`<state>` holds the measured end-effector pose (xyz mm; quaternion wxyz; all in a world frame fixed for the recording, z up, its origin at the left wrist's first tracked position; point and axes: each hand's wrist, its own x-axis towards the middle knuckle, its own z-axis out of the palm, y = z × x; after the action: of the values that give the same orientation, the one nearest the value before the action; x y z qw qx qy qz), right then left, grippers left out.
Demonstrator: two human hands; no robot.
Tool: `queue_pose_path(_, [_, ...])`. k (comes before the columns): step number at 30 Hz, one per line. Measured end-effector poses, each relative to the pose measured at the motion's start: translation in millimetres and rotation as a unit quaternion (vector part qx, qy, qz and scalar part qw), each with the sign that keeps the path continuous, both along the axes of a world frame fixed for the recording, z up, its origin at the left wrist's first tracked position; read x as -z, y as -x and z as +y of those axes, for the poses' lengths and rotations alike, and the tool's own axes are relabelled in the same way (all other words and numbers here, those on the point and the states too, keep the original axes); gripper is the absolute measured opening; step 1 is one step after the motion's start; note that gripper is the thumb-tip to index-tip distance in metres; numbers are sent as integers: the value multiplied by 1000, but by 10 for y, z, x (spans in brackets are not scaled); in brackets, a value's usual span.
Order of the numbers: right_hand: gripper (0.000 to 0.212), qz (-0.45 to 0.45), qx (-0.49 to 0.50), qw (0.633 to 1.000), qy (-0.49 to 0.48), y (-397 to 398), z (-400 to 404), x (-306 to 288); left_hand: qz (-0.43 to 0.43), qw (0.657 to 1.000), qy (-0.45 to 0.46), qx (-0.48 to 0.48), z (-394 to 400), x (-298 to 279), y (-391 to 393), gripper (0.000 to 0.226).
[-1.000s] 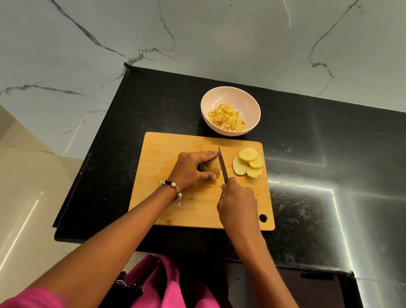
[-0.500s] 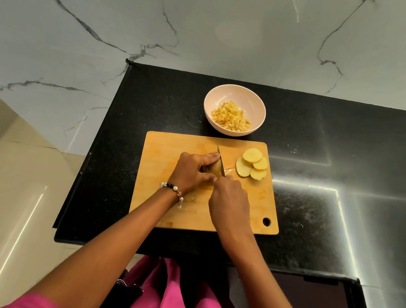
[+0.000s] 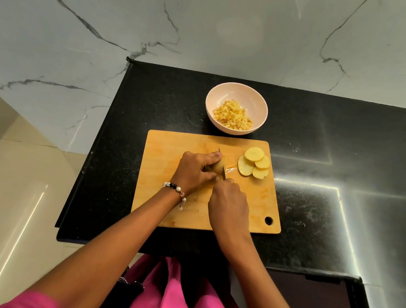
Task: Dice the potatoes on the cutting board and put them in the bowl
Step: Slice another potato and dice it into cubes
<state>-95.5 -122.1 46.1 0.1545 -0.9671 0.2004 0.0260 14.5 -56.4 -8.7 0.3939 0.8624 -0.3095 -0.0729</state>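
A potato piece point(image 3: 218, 167) was gripped by the left hand point(image 3: 196, 172) on the cutting board point(image 3: 172, 150), while a knife point(image 3: 221, 164) was held in the right hand point(image 3: 229, 201), just beside the left, its blade set against the piece. The slicing step was judged to be in hand. Four cut slices point(image 3: 254, 165) lay to the right of both hands; diced potato was already held in the bowl point(image 3: 238, 93) beyond them. Next, the slices would probably need stacking and cross-cutting, with the fingertips kept clear.
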Motion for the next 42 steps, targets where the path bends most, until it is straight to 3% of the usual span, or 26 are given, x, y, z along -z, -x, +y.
queue_pose_path(6, [33,-1,1,1000,-19,-96,6,23,7,1000,-2,-10,-6,-27,-8,52])
queue_pose_path(12, [27,56,14,998,-2,199,116,170,35,999,-6,-15,5,-56,-11,57])
queue_pose_path(24, [36,36,4,999,26,428,16,481,101,991,40,-77,45,-48,3,61])
queue_pose_path(36, [29,-38,57,997,-20,74,-457,416,72,996,26,-40,27,-4,17,68])
queue_pose_path(39, [26,-95,87,989,-66,-1,-599,467,83,994,47,-55,17,48,37,66])
queue_pose_path(42, [31,-115,133,969,-175,-10,-666,474,78,993,61,-64,13,50,53,64])
